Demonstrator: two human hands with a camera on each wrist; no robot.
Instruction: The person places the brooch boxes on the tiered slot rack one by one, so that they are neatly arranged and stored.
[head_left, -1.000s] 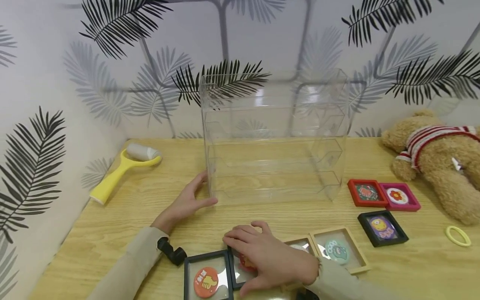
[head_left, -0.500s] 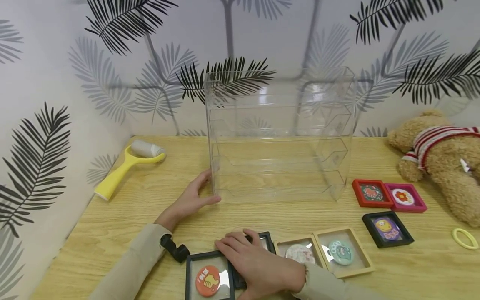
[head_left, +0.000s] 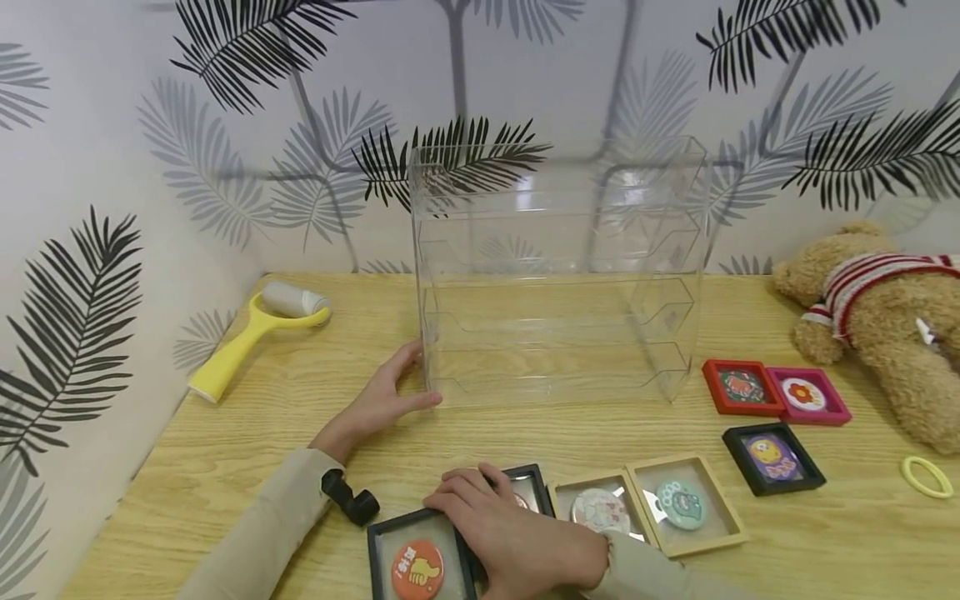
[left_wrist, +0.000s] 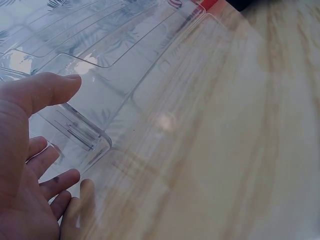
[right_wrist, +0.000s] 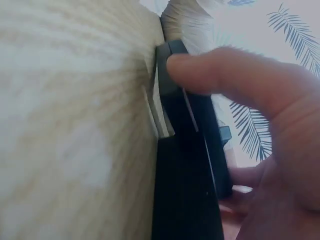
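Resting on the wooden worktop (head_left: 247, 433), the left hand (head_left: 378, 404) touches the lower corner of a clear acrylic shelf case (head_left: 558, 275) with relaxed, straight fingers. The right hand (head_left: 513, 533) grasps a black framed badge (head_left: 525, 492) lying near the front edge, beside another black frame with an orange badge (head_left: 418, 567).

Framed badges, seven in all:
- black frames, three: one with an orange badge (head_left: 420, 564), one largely under the right hand (head_left: 527, 487), one with a yellow-and-purple badge (head_left: 772, 458);
- wooden frames, two: (head_left: 600, 507) and (head_left: 686, 503);
- red frame, one (head_left: 741, 387);
- pink frame, one (head_left: 806, 395).

Clear acrylic display case, one (head_left: 558, 267).
Yellow-handled lint roller, one (head_left: 255, 331).
Teddy bear in striped jumper, one (head_left: 885, 317).
Yellow ring, one (head_left: 931, 477).
Hands, two: left hand (head_left: 384, 398), right hand (head_left: 510, 533).
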